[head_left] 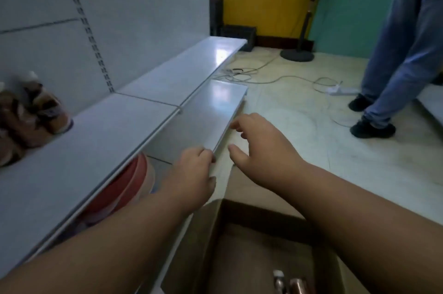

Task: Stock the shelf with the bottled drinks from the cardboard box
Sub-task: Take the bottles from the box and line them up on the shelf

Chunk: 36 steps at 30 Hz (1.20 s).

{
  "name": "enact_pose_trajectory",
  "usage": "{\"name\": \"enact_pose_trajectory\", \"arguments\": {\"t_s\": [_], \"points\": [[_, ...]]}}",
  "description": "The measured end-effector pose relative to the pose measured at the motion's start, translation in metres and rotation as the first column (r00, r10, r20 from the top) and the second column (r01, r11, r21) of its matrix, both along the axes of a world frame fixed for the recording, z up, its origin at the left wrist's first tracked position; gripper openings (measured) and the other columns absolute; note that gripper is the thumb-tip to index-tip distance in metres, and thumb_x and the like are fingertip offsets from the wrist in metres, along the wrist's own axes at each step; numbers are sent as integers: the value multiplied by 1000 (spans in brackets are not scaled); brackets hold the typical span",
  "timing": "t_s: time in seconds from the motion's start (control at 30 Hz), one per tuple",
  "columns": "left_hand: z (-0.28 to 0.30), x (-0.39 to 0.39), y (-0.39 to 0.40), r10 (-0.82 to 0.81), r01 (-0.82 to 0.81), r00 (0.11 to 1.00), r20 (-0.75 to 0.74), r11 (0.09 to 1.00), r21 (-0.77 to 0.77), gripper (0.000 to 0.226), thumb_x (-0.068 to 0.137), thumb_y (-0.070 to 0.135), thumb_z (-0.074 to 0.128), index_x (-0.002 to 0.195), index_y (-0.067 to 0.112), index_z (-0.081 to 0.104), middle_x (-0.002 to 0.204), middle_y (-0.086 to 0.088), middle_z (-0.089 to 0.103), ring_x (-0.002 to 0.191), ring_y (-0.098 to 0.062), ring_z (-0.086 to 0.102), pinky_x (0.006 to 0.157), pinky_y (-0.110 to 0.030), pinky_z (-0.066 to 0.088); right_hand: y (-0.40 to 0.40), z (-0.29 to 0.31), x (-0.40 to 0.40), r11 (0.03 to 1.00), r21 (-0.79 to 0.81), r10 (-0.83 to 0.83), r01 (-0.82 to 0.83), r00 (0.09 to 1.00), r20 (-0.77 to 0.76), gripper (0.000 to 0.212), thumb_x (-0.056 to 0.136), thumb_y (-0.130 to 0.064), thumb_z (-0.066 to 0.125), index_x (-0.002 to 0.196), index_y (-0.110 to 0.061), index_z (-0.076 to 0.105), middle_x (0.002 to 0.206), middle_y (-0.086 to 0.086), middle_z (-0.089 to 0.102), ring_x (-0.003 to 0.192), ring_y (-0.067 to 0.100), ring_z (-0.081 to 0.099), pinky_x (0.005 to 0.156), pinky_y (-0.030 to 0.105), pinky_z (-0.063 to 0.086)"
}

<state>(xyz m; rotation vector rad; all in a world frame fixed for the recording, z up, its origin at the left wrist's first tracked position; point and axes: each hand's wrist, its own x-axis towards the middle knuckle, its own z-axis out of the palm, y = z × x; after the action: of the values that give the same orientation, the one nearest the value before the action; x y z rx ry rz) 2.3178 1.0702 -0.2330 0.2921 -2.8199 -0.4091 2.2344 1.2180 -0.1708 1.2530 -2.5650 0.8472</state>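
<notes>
Cardboard box point(239, 257) at bottom edge, bottle tops point(279, 279) poking up inside. L hand point(191, 174) curled, empty, at lower shelf point(211, 111) lip; R hand point(261, 147) spread, empty. Blurry bottles point(31, 116) on upper shelf point(96, 140), far left.

Bystander's legs point(395, 54), fan stand point(297, 55), cables point(275, 80)

empty hands point(259, 147) above cardboard box point(239, 245), shelf point(96, 145)

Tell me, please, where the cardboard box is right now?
In the head view the cardboard box sits open at the bottom centre, on the floor beside the lower shelf, below both hands.
</notes>
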Motion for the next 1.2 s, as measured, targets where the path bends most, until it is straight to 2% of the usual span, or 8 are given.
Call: {"name": "enact_pose_trajectory", "arguments": {"t_s": [0.27,0.6,0.73,0.83,0.97,1.03,1.1,1.2], "points": [[-164,-25,109,-188,156,931,311,980,126,33,82,25,65,113,27,55,112,6,51,106,-15,47,86,-33,46,112,-180,-19,940,276,-276,201,923,267,39,84,-33,66,119,-25,54,107,-5,54,94,12,54,77,29,50],[-326,-39,158,-356,186,719,597,926,329,24,87,25,61,110,22,56,112,-2,52,105,-19,48,83,-29,39,156,-363,-32,751,647,-516,135,730,447,46,82,-35,70,124,-27,51,120,0,52,100,17,55,67,25,42],[-360,-48,176,-228,-186,617,753,887,421,18,93,27,52,106,16,60,107,-9,61,95,-25,59,81,-35,49,161,-404,-42,544,839,-645,-14,633,428,47,86,-35,65,127,-20,50,109,9,53,91,23,57,76,37,54],[-383,-47,191,-216,-562,494,842,659,499,37,93,44,50,105,14,66,103,-10,68,91,-27,64,86,-37,51,162,-426,-44,380,908,-711,-178,571,410,40,94,-41,53,121,-12,53,91,10,55,80,23,58,76,40,54],[-395,-44,202,-202,-526,519,830,690,497,37,88,50,54,104,19,65,97,-5,68,86,-23,64,79,-35,52,163,-444,-47,534,846,-751,-13,452,481,34,88,-46,59,107,-17,56,88,2,58,78,21,60,67,37,52],[-396,-46,197,-182,-533,521,834,694,484,31,91,41,55,108,16,63,101,-7,67,89,-25,63,76,-34,50,162,-443,-56,579,780,-799,237,357,485,53,82,-46,65,125,-21,48,93,1,51,82,24,59,64,37,51],[-395,-49,184,-119,-552,542,832,695,460,28,94,29,54,114,11,61,108,-11,66,96,-29,62,80,-35,50,160,-441,-68,547,718,-829,431,160,536,66,79,-45,70,134,-23,39,95,2,47,74,23,56,58,37,51],[-397,-47,163,27,-658,579,815,606,448,39,96,37,46,116,6,60,114,-15,65,104,-33,60,87,-34,47,154,-444,-72,510,671,-712,539,-174,681,56,83,-39,67,129,-15,46,107,10,62,80,31,66,58,42,59]]}}
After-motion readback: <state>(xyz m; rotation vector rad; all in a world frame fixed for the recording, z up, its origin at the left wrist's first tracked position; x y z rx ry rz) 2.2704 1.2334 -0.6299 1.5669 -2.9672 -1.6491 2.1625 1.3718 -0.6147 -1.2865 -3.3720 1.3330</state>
